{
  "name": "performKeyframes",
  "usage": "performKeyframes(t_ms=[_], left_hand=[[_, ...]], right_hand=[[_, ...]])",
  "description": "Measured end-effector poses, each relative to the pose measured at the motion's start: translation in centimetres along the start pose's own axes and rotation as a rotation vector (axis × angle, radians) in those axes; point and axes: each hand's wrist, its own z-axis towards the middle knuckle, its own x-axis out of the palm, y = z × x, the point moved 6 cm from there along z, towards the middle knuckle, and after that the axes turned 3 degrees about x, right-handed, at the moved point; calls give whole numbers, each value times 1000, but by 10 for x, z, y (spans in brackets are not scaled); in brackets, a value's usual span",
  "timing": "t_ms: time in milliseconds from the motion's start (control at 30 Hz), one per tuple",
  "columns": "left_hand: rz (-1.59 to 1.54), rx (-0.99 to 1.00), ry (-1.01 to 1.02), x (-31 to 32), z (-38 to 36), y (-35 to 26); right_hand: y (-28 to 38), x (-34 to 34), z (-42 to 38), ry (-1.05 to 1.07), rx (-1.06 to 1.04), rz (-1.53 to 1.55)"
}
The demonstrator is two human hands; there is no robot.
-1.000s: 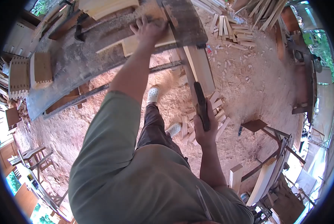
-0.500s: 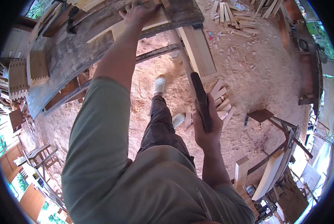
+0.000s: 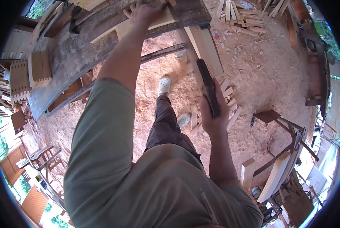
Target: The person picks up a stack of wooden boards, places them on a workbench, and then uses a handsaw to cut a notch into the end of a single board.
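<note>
My right hand point(image 3: 214, 108) is wrapped round the dark handle of a handsaw point(image 3: 206, 81). Its long, motion-blurred blade runs up and left to the bench edge, across the end of a pale wooden board point(image 3: 162, 18). On the bench, my left hand point(image 3: 145, 14) presses down on that board with its fingers spread, close to the left of the blade. The fingertips are partly cut off by the top of the view. Whether the blade is inside a cut is hard to see.
The worn workbench point(image 3: 69, 57) carries dovetailed wooden pieces point(image 3: 40, 66) and a black clamp point(image 3: 74, 21). A wide plank point(image 3: 207, 47) stands below the bench edge. Offcuts point(image 3: 232, 110) lie near my shoes point(image 3: 164, 85). Right of me is a metal-framed stand point(image 3: 291, 131) with upright timber point(image 3: 275, 176).
My right hand and the saw have moved up toward the bench, pushing the blade further along the board's end. My left hand stays on the board; the whole view shifted slightly.
</note>
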Motion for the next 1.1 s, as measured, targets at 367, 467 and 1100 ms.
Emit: performKeyframes(t_ms=[367, 467, 1100], left_hand=[[13, 78, -28, -3, -2, -4], [13, 79, -108, 7, 5, 5], [-40, 1, -197, 12, 11, 5]], right_hand=[[-6, 2, -1, -28, -36, -21], [6, 21, 33, -96, -173, -13], [-7, 13, 19, -9, 7, -75]])
